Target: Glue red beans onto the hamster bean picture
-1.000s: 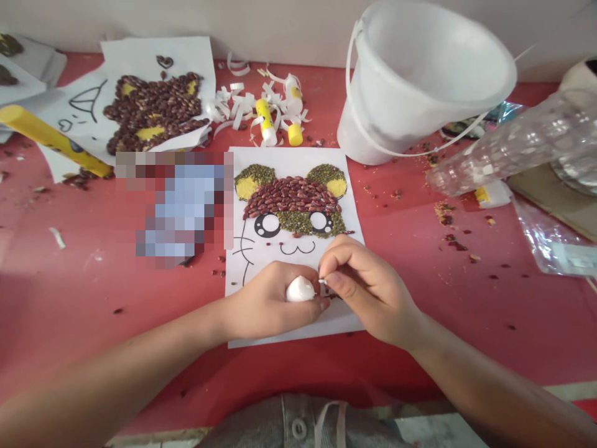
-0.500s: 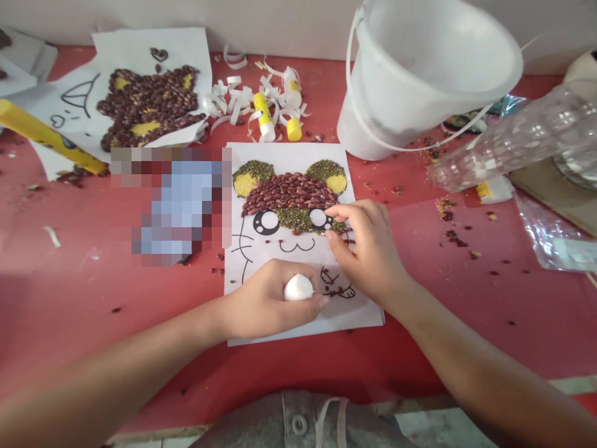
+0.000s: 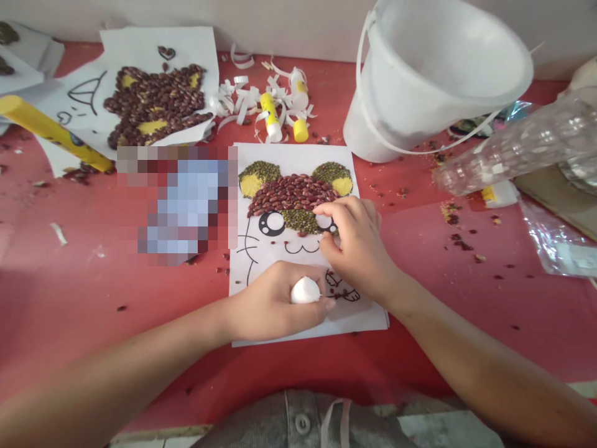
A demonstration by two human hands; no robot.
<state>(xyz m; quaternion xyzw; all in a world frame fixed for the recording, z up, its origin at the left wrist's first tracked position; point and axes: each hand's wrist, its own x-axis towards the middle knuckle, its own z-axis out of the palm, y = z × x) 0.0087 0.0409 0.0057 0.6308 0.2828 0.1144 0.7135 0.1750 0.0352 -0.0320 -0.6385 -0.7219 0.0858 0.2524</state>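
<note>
A white paper sheet (image 3: 261, 311) bears an outlined hamster-like drawing, partly covered with dark red beans (image 3: 293, 193), green mung beans (image 3: 298, 221) and yellow grains (image 3: 252, 185) in the ears. My left hand (image 3: 275, 302) rests over the lower part of the drawing, closed around a white, round-ended glue bottle (image 3: 305, 290); most of the bottle is hidden in the fist. Over the drawing's right eye is my right hand (image 3: 357, 239), its thumb and index finger apart with nothing visible between them. A few small red beans lie near the drawn paw.
Behind stand a white bucket (image 3: 396, 93), glue bottles (image 3: 270, 117) and paper scraps (image 3: 242, 102). A bean-covered picture (image 3: 158, 102) and a yellow tube (image 3: 56, 134) are left, beside a blurred patch. A clear plastic bottle (image 3: 517, 140) lies right; loose beans dot the red table (image 3: 443, 280).
My right hand has shifted left and now covers part of the drawing's right eye. My left hand keeps its grip on the glue bottle. The whole view has shifted slightly.
</note>
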